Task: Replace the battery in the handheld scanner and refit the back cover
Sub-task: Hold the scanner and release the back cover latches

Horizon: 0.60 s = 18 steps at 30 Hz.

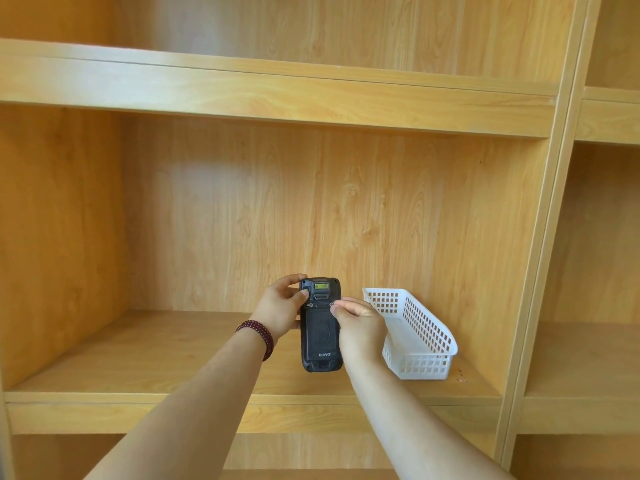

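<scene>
A black handheld scanner [320,337] is held upright in front of the shelf, its back facing me, the back cover [320,332] in place with a logo near the bottom. My left hand [282,311] grips the scanner's upper left side, thumb pressed near the top corner. My right hand [358,322] covers the right side, with fingertips pinched at a small latch on the cover's upper right edge. No loose battery is in sight.
A white perforated plastic basket [420,365] stands on the wooden shelf [173,355] just right of my right hand. Shelf boards run above and below, and a vertical divider [540,271] rises at the right.
</scene>
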{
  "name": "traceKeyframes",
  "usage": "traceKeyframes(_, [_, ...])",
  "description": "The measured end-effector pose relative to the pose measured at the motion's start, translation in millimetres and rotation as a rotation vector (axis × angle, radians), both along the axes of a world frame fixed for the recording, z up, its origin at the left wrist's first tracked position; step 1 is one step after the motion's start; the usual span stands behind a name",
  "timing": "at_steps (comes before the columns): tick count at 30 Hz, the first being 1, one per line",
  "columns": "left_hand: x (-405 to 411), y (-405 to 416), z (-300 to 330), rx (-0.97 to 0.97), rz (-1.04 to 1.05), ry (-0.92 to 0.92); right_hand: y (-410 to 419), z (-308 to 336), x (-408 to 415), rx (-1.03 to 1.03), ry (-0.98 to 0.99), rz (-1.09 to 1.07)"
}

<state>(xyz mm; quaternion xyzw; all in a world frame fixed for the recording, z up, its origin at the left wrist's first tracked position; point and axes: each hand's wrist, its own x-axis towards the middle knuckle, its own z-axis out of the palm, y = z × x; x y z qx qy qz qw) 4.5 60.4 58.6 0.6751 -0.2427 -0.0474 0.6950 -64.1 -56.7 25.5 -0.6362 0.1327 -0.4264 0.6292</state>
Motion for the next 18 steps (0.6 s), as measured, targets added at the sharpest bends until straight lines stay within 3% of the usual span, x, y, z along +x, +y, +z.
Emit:
traceKeyframes(12, [1.0,1.2,1.7,0.003,0.008,-0.014,0.4,9.6,0.5,-0.163,0.055,0.066])
traceKeyframes(18, [0.1,1.8,2.7,-0.012,0.003,-0.016,-5.0,10.4,1.2,-0.266,0.094,-0.098])
